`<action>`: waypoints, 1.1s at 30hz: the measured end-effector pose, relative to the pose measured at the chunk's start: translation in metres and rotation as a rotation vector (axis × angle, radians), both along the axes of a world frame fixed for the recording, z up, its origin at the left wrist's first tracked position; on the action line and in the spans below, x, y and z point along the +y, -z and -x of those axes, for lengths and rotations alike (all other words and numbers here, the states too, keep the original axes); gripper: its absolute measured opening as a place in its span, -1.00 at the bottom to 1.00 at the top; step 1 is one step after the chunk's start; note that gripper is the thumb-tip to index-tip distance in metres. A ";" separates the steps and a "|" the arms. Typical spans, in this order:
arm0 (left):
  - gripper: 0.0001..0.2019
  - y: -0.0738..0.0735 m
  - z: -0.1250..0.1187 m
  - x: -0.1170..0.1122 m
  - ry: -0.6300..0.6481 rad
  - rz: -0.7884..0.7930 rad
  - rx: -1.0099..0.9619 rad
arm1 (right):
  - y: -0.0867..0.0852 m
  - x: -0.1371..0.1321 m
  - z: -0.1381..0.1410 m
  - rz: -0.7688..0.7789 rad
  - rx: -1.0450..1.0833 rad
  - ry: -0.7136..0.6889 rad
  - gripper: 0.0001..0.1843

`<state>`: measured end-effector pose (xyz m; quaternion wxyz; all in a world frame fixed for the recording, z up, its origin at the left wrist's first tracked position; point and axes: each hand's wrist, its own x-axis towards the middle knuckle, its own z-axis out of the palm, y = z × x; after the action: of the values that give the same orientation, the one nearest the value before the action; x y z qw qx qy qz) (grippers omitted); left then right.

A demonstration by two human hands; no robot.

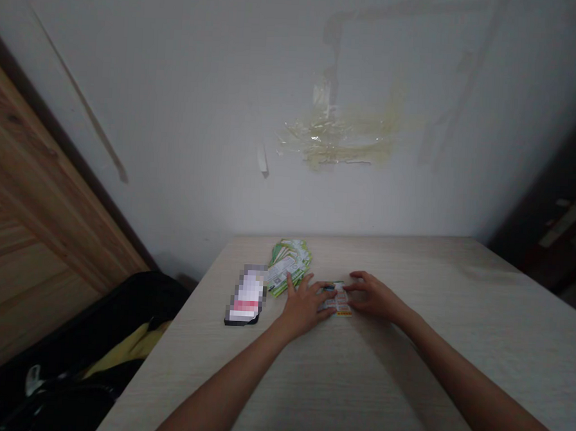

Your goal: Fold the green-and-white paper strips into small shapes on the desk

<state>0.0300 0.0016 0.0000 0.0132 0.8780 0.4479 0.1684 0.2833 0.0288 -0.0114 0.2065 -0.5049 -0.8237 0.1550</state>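
Observation:
Both my hands rest on a pale wooden table, on a small printed card or packet with red and orange marks. My left hand lies with its fingers spread, touching the card's left side. My right hand lies with fingers stretched out over the card's right side. Just beyond my left hand is a fanned pile of green and white printed packets. A phone lies on the table to the left of my left hand.
A white wall with old tape marks stands right behind the table. A wooden door or panel is at the left. A black bag with something yellow in it lies on the floor by the table's left edge.

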 end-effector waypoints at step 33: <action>-0.61 0.002 0.002 -0.005 -0.001 -0.019 -0.006 | 0.009 -0.003 -0.013 -0.048 0.128 -0.155 -0.71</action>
<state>0.0282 -0.0030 -0.0020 0.0060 0.8774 0.4465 0.1753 0.2963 0.0260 -0.0209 0.2581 -0.4237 -0.8488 0.1826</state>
